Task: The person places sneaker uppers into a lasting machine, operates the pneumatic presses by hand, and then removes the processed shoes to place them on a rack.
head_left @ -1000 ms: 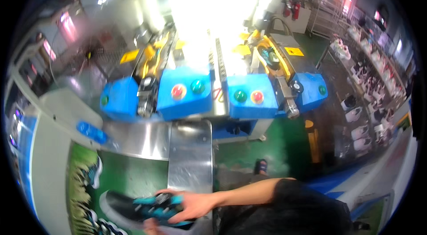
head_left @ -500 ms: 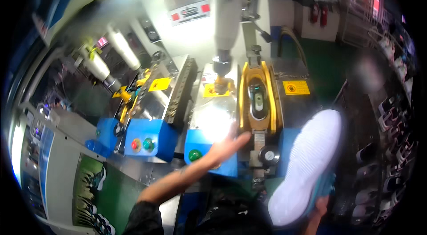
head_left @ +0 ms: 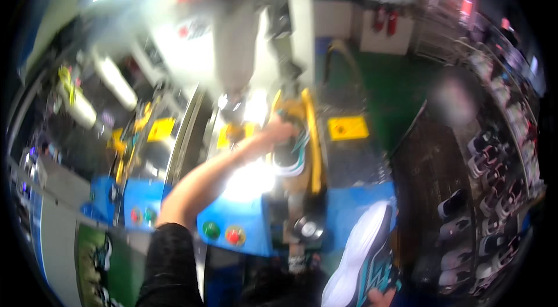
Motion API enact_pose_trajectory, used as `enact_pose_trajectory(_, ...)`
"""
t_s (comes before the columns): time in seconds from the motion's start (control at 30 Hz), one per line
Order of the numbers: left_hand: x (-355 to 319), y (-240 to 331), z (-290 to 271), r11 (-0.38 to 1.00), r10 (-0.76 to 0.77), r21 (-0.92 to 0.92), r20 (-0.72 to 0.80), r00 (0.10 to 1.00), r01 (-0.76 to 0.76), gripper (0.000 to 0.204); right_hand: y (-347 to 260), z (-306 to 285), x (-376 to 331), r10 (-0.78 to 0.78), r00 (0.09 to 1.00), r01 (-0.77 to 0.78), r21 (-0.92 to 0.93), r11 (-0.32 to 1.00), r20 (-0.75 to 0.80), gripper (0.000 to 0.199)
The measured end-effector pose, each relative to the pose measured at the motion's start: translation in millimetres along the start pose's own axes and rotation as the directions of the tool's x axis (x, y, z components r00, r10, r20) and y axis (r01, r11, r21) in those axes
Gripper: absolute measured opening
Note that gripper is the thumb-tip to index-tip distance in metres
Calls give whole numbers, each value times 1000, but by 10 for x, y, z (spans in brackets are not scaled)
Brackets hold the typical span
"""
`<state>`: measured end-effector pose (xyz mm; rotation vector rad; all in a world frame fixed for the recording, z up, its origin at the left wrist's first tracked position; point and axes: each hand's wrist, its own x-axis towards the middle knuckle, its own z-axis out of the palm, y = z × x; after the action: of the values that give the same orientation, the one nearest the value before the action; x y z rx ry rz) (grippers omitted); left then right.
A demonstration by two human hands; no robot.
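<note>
Between yellow side plates [head_left: 315,153], a teal-striped shoe [head_left: 287,152] beneath the left hand [head_left: 279,131], finger grip too blurred for me to tell, right hand [head_left: 381,297] grasping a white-soled shoe [head_left: 356,257] near a blue housing [head_left: 349,205]

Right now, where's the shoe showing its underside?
The shoe is lower right in the head view, in the right hand, in front of the rightmost blue box.

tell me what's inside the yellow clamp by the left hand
A dark, white-soled shoe with teal lines sits inside the yellow clamp. The left hand covers part of it; what lies beneath the shoe is hidden.
</note>
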<state>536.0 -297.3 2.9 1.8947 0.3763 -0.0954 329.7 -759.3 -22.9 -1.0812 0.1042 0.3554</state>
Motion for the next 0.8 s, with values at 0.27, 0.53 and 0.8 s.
enact_pose_trajectory(0.27, -3391, -454, -15, 775, -4, -617, -226, 974, -139, 89, -138, 1684, 1580, 477, 867, -432, -260, 864, 143, 36)
enact_pose_trajectory(0.53, -5236, -1494, 863, 527, -712, -848, -471, 522, -46, 50, 899, 3128, 3488, -94, 922, 384, -916, 114, 374, 55)
enact_pose_trajectory(0.8, -4490, -1426, 929, 346, -938, -938, -345, 34, 32, 36, 1216, 3085, 3546, -235, 885, 415, -910, 10, 401, 58)
